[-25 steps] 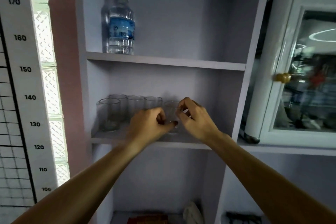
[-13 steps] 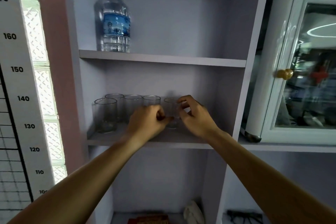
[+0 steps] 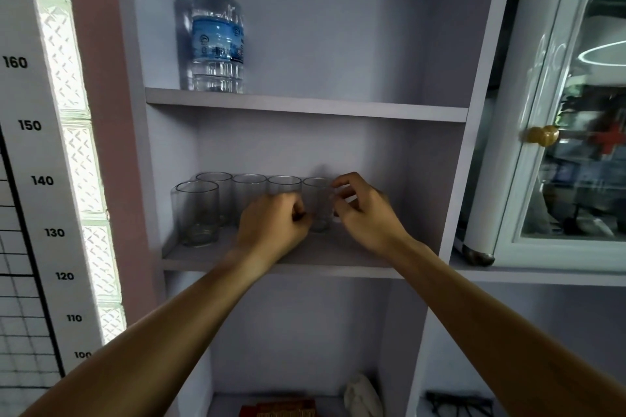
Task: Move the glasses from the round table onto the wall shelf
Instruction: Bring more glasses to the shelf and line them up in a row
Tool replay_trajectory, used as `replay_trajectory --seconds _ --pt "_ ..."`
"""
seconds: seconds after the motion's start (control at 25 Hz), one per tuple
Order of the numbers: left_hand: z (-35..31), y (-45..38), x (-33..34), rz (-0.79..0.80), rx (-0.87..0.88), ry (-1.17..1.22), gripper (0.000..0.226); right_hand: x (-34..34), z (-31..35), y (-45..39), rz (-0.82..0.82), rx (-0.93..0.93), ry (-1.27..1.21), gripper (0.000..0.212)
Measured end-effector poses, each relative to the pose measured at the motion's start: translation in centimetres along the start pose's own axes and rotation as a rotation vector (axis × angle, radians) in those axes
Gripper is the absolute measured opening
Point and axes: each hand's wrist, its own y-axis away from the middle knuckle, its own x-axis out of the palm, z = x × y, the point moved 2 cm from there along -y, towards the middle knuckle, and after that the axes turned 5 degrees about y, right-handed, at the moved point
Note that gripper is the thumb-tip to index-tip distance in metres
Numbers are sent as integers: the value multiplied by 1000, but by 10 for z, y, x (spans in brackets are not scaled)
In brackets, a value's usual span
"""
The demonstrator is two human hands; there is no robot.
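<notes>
Since before, our right hand (image 3: 364, 213) opened slightly. Both hands pinch the rightmost glass (image 3: 318, 205), our left hand (image 3: 274, 228) steadying it, to line it up with the row on the wall shelf (image 3: 355, 262).

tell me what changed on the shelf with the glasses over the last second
Almost nothing. Both hands stay at the rightmost glass on the middle shelf: the left hand curled at its left side, the right hand with fingers spread at its right. The glass has not visibly shifted. The other four glasses and the water bottle are unmoved.
</notes>
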Motion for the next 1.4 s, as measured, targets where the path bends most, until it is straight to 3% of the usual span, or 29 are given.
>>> replay_trajectory --seconds 0.16,0.28,0.4,0.48,0.72,0.88,1.2,1.4 --pt "11 13 -15 -30 -18 31 25 3 5 -5 -144 2 25 12" --pt "32 27 -36 -42 4 -1 34 19 25 -11 -236 -184 97 13" --pt "50 43 -62 -77 57 -28 35 56 57 -16 -93 -460 100 20" --pt "60 54 -80 -109 79 -51 26 83 73 -21 16 -527 51 27" --pt "72 73 -107 -121 35 -68 15 130 89 -32 185 -447 -72 22" --pt "69 75 -107 -162 32 -95 13 126 90 -31 136 -472 -25 8" --pt "15 57 -67 -238 188 8 32 46 65 -6 44 -351 -3 5" --pt "-29 44 -20 -141 222 163 34 -9 27 13 -7 -225 90 8"
